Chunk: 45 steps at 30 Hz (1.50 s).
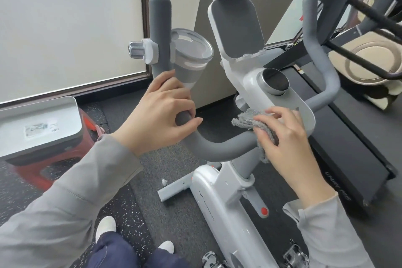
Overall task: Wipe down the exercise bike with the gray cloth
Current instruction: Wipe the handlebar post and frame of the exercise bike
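The white exercise bike (219,200) stands in front of me, with grey padded handlebars (217,146) and a white console (280,102) that carries a round display. My left hand (156,113) grips the left handlebar just below the cup holder (191,59). My right hand (287,137) holds the bunched gray cloth (248,121) and presses it on the handlebar's centre, right under the console's front edge. Part of the cloth hangs down under my palm.
A black treadmill (339,154) lies close on the right. At the left, a grey tray-like box (41,128) rests on a red stool (37,172). A frosted window and a wall are behind the bike. My shoes (106,226) stand on speckled dark flooring.
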Each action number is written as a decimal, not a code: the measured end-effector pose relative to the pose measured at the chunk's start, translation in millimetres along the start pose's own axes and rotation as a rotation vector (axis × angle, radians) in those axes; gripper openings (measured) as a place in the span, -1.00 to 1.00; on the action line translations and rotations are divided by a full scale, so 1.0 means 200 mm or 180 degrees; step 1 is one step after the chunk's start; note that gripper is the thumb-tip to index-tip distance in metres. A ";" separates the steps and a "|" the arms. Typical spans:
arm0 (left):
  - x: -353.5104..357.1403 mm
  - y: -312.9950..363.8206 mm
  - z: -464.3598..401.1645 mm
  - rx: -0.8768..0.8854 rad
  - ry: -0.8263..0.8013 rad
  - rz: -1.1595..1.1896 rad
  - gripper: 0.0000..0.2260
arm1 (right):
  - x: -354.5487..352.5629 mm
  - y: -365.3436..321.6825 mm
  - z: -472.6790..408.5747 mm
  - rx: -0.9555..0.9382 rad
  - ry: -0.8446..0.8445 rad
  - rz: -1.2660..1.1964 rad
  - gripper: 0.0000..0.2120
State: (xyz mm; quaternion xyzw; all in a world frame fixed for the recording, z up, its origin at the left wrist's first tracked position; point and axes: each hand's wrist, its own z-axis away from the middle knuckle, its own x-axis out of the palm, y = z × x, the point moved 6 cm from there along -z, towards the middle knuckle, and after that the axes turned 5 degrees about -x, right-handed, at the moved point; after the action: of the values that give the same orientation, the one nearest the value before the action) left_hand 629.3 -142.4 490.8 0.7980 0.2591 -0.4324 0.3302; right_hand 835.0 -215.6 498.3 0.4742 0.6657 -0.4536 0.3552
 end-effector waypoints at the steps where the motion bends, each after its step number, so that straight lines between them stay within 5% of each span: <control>1: 0.00 0.00 0.00 -0.0002 -0.0018 0.0014 -0.73 | -0.01 0.02 0.01 0.0047 0.0111 0.0027 -0.79; 7: 0.00 0.01 0.00 0.0005 -0.0054 0.0065 -0.71 | 0.01 -0.02 0.02 0.0095 0.0406 -0.0096 -0.85; 16: -0.02 -0.02 0.01 0.0436 -0.0409 0.0230 -0.68 | 0.08 -0.24 -0.02 0.0291 0.0017 0.0173 -0.91; 22: -0.05 -0.08 -0.01 0.0899 -0.0669 0.0385 -0.62 | 0.18 -0.42 -0.07 0.0463 -0.0636 0.0209 -0.76; 29: -0.05 -0.11 -0.01 0.1043 -0.0741 0.0619 -0.61 | 0.20 -0.50 -0.11 0.1369 -0.0400 -0.0239 -0.80; 35: -0.05 -0.13 -0.01 0.1090 -0.0750 0.0661 -0.61 | 0.13 -0.47 -0.03 0.1249 -0.0527 -0.0032 -0.86; 39: -0.06 -0.13 -0.01 0.1122 -0.0739 0.0670 -0.60 | 0.13 -0.52 0.04 0.1164 0.0052 0.0210 -0.91; 45: -0.06 -0.13 -0.01 0.1188 -0.0687 0.0626 -0.62 | 0.15 -0.62 0.24 0.1417 0.1879 -0.0080 -0.89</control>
State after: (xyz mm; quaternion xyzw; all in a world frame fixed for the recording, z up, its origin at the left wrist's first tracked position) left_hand 606.0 -126.8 494.3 0.8158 0.0589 -0.5213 0.2432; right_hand 709.2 -268.1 488.1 0.6421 0.6303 -0.4354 0.0305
